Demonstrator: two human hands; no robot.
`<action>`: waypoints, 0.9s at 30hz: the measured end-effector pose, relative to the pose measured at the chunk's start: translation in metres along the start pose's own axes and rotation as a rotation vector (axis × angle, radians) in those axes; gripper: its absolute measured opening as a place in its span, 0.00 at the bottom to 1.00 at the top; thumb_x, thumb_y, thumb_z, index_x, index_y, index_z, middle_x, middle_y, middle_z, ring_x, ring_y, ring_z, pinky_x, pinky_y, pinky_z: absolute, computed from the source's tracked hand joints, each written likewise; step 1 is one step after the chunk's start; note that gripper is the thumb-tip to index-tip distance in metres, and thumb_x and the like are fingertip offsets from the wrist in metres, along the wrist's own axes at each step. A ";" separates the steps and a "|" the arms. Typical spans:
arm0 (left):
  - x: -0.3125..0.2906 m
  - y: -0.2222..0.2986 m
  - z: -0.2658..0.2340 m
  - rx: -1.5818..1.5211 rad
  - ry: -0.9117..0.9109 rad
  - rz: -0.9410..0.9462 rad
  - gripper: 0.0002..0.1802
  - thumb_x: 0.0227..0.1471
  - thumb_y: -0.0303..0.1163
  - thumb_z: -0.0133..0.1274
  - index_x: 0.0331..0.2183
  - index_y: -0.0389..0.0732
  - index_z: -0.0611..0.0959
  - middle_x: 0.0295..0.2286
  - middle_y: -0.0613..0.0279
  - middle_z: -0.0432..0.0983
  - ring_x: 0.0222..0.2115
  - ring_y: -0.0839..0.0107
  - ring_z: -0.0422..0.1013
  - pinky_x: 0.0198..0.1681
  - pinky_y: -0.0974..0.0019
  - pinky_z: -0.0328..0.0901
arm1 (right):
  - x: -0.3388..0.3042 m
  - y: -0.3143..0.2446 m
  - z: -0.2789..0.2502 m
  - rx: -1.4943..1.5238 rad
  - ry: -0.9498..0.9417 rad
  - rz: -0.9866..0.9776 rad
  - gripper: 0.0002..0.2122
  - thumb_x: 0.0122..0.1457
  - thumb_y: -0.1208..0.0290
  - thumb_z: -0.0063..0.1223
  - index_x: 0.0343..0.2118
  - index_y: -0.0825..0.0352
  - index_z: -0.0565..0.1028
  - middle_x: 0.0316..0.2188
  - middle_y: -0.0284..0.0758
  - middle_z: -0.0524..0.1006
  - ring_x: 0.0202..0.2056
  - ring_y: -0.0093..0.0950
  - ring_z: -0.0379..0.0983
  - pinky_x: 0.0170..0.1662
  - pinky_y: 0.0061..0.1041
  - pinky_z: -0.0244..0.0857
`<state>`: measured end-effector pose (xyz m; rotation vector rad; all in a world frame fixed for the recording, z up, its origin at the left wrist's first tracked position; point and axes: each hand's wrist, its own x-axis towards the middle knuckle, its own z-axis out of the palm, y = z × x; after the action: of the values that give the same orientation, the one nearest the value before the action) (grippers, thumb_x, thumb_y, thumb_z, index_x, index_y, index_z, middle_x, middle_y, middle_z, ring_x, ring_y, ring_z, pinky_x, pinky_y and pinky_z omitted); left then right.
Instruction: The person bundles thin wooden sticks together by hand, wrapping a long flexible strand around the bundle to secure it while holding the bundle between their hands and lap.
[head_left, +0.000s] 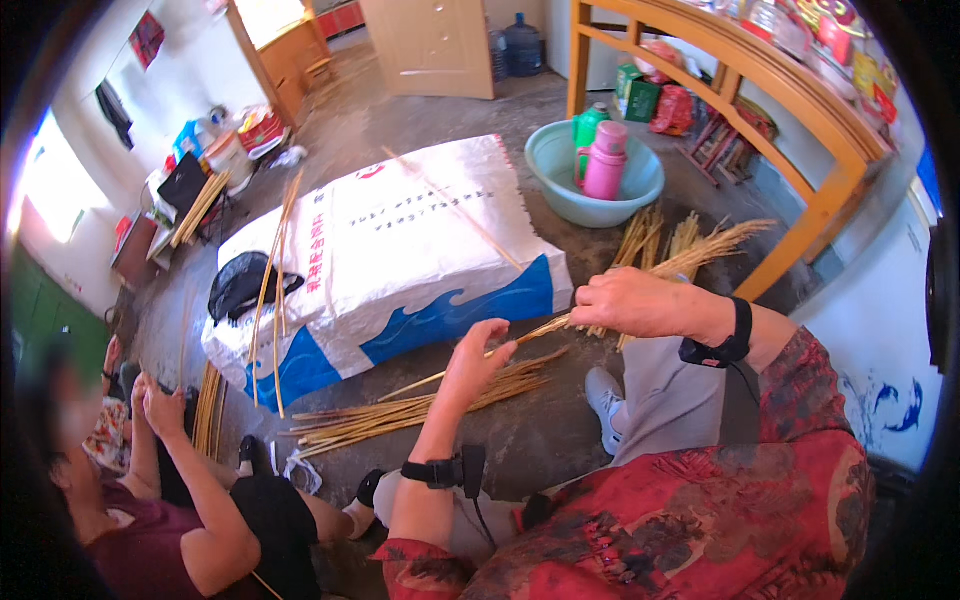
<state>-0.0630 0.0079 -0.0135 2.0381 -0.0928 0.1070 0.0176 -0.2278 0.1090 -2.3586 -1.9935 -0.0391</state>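
My right hand (pixel 635 303) is closed round a thin straw stalk (pixel 545 328), which slants down to the left. My left hand (pixel 474 362) has thumb and fingers apart, and the stalk passes across its palm. Beneath it on the floor lies a bundle of long yellow straw stalks (pixel 440 405). More stalks with bushy heads (pixel 715 248) fan out beyond my right hand; whether it grips any of these I cannot tell. A white sack sheet with blue waves (pixel 420 240) covers a low flat pile in front of me, with a few loose stalks (pixel 276 290) on it.
A light-blue basin (pixel 560 200) holds a green and a pink thermos (pixel 605 165). A wooden frame (pixel 800 130) stands at the right. A black plastic bag (pixel 243 285) rests on the sheet. To my left sits another person (pixel 150 520) with raised hands (pixel 158 408).
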 end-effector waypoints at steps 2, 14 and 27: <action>-0.005 0.006 0.014 -0.078 -0.039 0.121 0.15 0.46 0.29 0.51 0.38 0.36 0.72 0.34 0.58 0.71 0.36 0.73 0.68 0.40 0.70 0.63 | -0.002 -0.009 -0.014 -0.159 0.021 -0.035 0.01 0.45 0.73 0.44 0.22 0.63 0.66 0.22 0.33 0.67 0.27 0.31 0.69 0.28 0.29 0.64; -0.004 0.094 -0.009 -0.080 0.192 0.160 0.07 0.51 0.24 0.43 0.34 0.35 0.73 0.22 0.63 0.70 0.25 0.77 0.66 0.31 0.76 0.61 | 0.007 -0.053 -0.081 -0.292 0.686 -0.210 0.09 0.46 0.69 0.47 0.32 0.62 0.70 0.29 0.31 0.70 0.36 0.28 0.68 0.41 0.31 0.59; -0.005 0.122 0.011 -0.346 -0.007 0.225 0.13 0.55 0.27 0.40 0.40 0.30 0.70 0.33 0.65 0.70 0.35 0.78 0.64 0.40 0.74 0.61 | 0.031 -0.047 -0.039 0.811 0.821 0.076 0.13 0.56 0.68 0.44 0.42 0.69 0.65 0.32 0.40 0.71 0.34 0.30 0.69 0.36 0.27 0.62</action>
<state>-0.0810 -0.0569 0.0890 1.6776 -0.3232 0.2092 -0.0234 -0.1918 0.1503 -1.5222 -1.1933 -0.1372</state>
